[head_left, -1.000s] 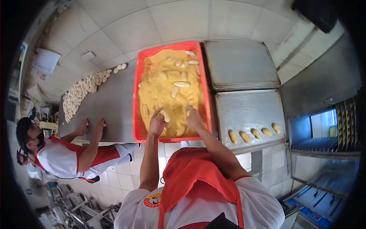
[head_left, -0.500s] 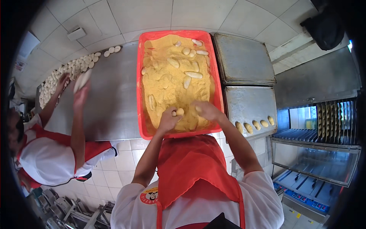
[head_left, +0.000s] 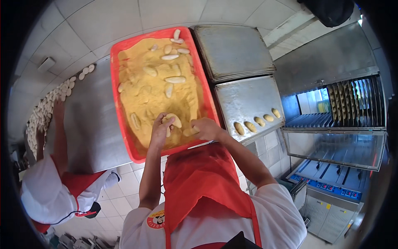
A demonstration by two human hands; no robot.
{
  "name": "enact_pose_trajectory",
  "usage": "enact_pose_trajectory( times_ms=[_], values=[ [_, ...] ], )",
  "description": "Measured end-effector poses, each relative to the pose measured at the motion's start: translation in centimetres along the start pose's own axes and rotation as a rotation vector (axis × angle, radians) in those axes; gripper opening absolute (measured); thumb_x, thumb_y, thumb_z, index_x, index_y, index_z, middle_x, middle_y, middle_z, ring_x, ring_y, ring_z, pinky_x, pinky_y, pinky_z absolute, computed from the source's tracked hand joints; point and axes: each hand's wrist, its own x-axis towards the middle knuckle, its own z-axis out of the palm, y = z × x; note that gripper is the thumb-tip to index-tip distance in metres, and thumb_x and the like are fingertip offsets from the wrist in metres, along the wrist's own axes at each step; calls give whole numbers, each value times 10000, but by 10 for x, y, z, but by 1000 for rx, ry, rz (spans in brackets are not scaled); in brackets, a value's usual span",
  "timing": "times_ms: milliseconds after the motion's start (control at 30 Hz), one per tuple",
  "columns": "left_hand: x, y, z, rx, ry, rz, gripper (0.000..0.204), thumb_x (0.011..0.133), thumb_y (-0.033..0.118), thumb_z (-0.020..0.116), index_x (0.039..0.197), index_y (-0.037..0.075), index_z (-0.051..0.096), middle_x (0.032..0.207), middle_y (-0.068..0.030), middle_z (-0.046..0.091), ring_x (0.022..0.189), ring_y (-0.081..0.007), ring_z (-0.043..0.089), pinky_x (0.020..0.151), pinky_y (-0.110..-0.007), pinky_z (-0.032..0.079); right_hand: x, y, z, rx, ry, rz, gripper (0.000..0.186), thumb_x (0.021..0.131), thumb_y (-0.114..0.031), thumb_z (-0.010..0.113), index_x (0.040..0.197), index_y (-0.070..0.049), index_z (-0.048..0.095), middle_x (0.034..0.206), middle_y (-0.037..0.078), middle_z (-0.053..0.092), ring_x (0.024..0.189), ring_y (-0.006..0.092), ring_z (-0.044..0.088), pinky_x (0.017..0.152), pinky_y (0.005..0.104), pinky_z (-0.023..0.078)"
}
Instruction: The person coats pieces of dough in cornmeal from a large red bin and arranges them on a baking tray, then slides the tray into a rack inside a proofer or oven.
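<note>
A red tub (head_left: 117,95) full of yellow crumbs (head_left: 149,108) stands in front of me. In it lie several pale dough rolls (head_left: 175,79), some dusted with crumbs. Over the near part of the tub, my left hand (head_left: 159,132) is closed on pale dough pieces (head_left: 177,120), held between thumb and fingers. Just to its right, my right hand (head_left: 207,129) grips a crumb-coated dough roll (head_left: 190,132) whose end shows beyond the fingers. The two hands are close but apart.
Stacked metal trays (head_left: 230,50) stand right of the tub; the nearer tray (head_left: 244,99) carries several coated rolls (head_left: 249,127). Far right is a rack cabinet (head_left: 331,103) with its glass door open. Left, a co-worker (head_left: 49,191) reaches into many dough pieces (head_left: 49,101) on a steel table (head_left: 89,120).
My view has swung right, so the tub sits further left. My right hand, blurred over the crumbs before, now grips a roll. The co-worker's hands have moved from long dough strips to the pile.
</note>
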Motion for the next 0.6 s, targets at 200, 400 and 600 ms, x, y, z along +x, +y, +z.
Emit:
enact_pose_trajectory(
  times_ms=[200,400,600],
  values=[
    [15,-25,135,430,-245,118,279,863,168,728,1097,53,628,863,-39,644,769,-120,604,648,-266,500,-90,109,-96,93,288,309,342,752,-285,741,977,-57,623,754,140,671,696,299,665,653,391,512],
    [75,-116,254,929,-204,341,324,811,218,750,1093,82,668,1015,-131,667,906,-283,653,793,-377,523,-117,257,-103,-13,113,375,299,733,-243,720,980,-78,685,869,200,679,911,361,659,808,455,520],
    [74,-125,332,1523,-171,448,268,812,200,707,1076,154,706,1074,-116,601,963,-347,636,823,-446,523,-141,318,-127,107,255,378,303,685,-145,687,979,-72,677,949,234,658,1035,390,590,874,453,509]
  ],
)
